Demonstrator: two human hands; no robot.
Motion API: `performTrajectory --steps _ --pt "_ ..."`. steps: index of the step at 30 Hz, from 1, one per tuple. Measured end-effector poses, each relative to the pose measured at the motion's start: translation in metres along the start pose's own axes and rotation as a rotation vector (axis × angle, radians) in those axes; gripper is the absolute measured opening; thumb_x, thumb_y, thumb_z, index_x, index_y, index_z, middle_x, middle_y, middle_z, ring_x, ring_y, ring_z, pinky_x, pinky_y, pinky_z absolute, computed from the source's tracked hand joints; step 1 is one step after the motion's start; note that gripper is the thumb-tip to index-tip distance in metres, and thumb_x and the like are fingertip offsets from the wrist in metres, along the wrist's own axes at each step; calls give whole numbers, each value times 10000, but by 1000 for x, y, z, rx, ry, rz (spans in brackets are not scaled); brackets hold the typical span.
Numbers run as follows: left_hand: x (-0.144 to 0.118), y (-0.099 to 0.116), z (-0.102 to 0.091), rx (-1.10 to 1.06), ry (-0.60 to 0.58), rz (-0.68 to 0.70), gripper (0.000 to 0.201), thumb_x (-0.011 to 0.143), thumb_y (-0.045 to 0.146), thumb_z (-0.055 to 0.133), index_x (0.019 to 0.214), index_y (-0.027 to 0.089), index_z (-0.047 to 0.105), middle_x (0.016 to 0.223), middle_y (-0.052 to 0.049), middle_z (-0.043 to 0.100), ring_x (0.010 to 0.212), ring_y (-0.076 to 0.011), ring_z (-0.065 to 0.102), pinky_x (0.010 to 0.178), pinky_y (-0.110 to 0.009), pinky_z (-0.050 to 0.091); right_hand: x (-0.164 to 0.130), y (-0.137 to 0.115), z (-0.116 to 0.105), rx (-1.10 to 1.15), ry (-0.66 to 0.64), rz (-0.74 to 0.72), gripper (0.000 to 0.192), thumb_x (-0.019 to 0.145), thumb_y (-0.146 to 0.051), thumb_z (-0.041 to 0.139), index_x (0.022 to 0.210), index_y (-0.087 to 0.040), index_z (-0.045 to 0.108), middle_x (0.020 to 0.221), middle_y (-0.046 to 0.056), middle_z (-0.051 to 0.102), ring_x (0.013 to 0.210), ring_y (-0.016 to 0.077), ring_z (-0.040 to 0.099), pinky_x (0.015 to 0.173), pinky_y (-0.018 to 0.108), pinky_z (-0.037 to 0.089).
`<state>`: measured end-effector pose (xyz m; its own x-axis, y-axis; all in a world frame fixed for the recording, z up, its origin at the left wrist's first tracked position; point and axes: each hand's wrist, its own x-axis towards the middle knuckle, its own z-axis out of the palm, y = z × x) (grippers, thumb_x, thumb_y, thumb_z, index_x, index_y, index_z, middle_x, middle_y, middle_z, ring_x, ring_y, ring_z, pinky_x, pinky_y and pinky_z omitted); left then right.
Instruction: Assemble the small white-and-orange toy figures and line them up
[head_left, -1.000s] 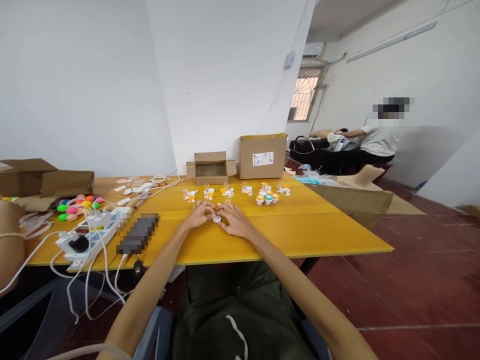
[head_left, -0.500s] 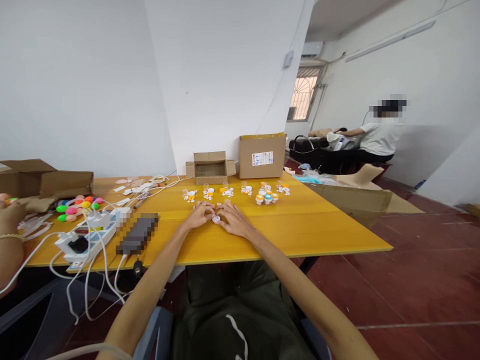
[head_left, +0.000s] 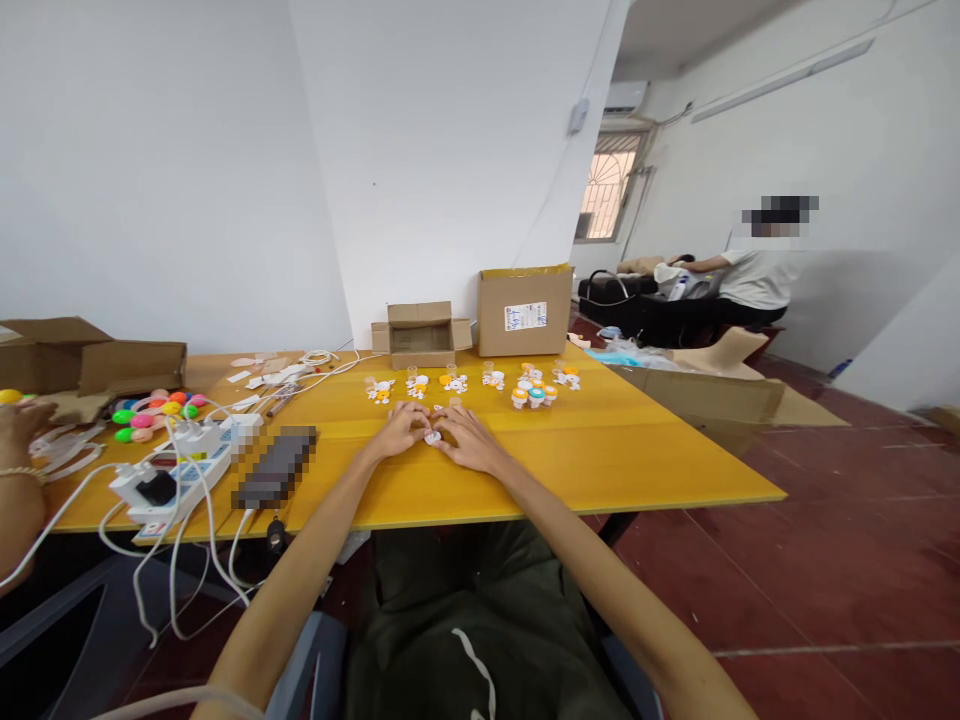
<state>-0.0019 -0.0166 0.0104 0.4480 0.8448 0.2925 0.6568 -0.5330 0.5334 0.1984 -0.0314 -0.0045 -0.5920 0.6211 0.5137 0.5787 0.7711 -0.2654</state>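
Between my two hands is a small round white plastic part (head_left: 433, 438), close above the table. My left hand (head_left: 401, 430) pinches it from the left with thumb and fingertips. From the other side my right hand (head_left: 469, 438) grips the same piece, its other fingers bent over the table. Just beyond my fingers lie a few small pieces, partly hidden. Further back sit small piles of white and orange parts (head_left: 454, 382) with clear cups. To the right of them stands a cluster of small white jar-like pieces with orange and teal tops (head_left: 535, 396).
An open small carton (head_left: 422, 345) and a taller box (head_left: 523, 315) stand against the wall. Left of my arm are a phone (head_left: 276, 468), a power strip with cables (head_left: 199, 475) and colourful egg-shaped pieces (head_left: 142, 420). A co-worker's hand (head_left: 22, 425) is at far left; another person (head_left: 761, 275) sits at right.
My hands stay nearly in place around the white part. At far left the co-worker's hand has shifted slightly, with a yellow piece now showing there.
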Motion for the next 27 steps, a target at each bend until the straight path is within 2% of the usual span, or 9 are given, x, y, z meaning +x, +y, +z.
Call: performTrajectory --steps 27 --pt "1 -2 0 14 37 119 156 882 293 624 782 232 727 1068 -52 626 1115 -239 522 1068 -435 393 1 1 0 39 -9 -12 155 922 -288 602 1052 -243 673 1217 87 608 1153 251 527 976 444 428"
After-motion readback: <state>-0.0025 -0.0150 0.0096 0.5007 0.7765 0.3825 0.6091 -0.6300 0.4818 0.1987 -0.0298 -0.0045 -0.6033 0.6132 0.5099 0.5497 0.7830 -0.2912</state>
